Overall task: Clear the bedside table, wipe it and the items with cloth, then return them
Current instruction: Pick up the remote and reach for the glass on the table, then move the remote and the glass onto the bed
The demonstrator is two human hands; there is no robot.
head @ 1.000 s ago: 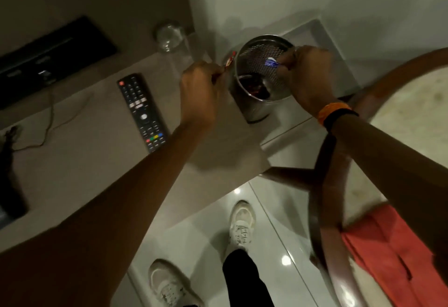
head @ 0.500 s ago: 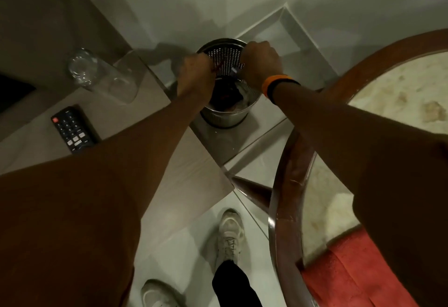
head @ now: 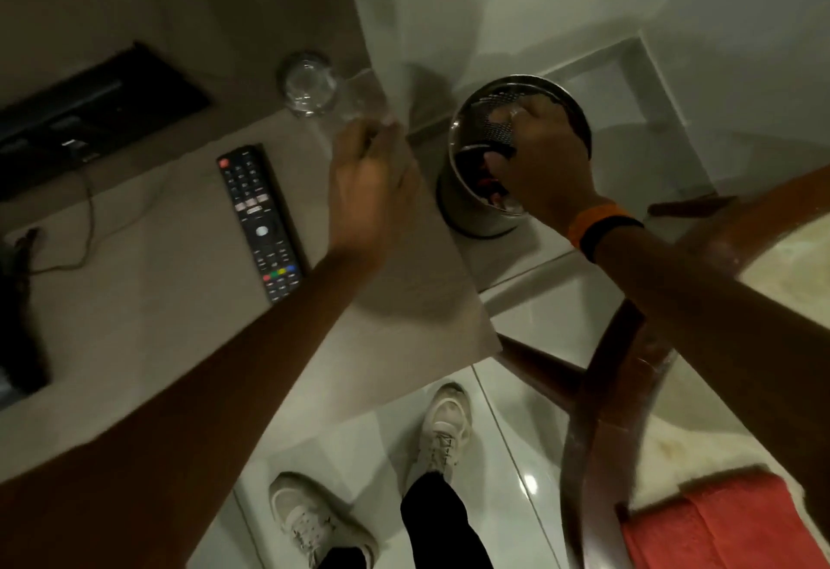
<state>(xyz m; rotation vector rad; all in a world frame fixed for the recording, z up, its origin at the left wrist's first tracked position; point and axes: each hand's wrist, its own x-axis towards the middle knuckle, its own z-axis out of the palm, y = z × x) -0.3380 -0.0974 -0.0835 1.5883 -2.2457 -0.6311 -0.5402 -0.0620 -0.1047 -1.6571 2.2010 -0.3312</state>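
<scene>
you're in the clearing step: your right hand (head: pixel 539 164) hangs over the metal bin (head: pixel 467 205), your left hand (head: pixel 368 182) above the counter (head: pixel 157 321) edge; i cannot tell if either holds anything. remote (head: pixel 260 223) and glass (head: pixel 310 83) sit on the counter; lift them next.

right wrist: orange-and-black band (head: pixel 602 227) | arms: bare | legs: black trousers (head: pixel 442 523) | feet: pale lace-up sneakers (head: pixel 444 425)

The bedside table (head: pixel 157 299) is carrying a black remote control (head: pixel 262 223), a drinking glass (head: pixel 310 83) near its far corner and a thin cable (head: pixel 87 218); the floor (head: pixel 530 456) beside it is bearing a steel bin (head: pixel 476 214).
</scene>
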